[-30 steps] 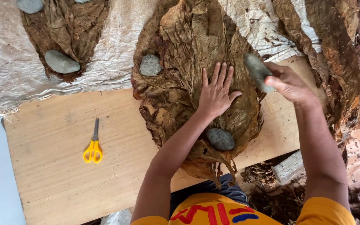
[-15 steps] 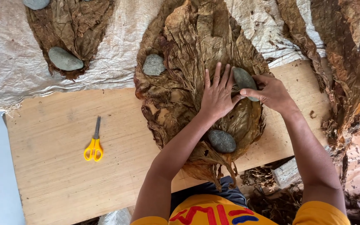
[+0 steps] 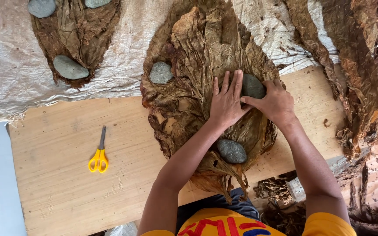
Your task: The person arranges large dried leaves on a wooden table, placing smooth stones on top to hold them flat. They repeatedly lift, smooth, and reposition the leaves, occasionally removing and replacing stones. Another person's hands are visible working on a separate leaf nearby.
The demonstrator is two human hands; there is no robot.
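Observation:
A big stack of dried brown leaves (image 3: pixel 197 57) lies spread on the wooden board (image 3: pixel 66 175). My left hand (image 3: pixel 226 102) presses flat on the leaves, fingers spread. My right hand (image 3: pixel 274 102) rests on a grey stone (image 3: pixel 252 86) on the leaves' right side, right beside my left fingers. Another grey stone (image 3: pixel 231 151) sits near the stem end below my left wrist. A third stone (image 3: pixel 160 72) lies on the left part of the leaves.
Yellow-handled scissors (image 3: pixel 98 156) lie on the board at the left. A smaller leaf pile (image 3: pixel 79 35) with grey stones (image 3: pixel 68 67) sits on pale cloth (image 3: pixel 123 65) at the back left. More dried leaves (image 3: pixel 359 65) hang at the right edge, with scraps (image 3: pixel 276 188) below.
My right hand brought the grey stone in from the right and set it down on the leaves beside my left fingers. My left hand stayed pressed flat.

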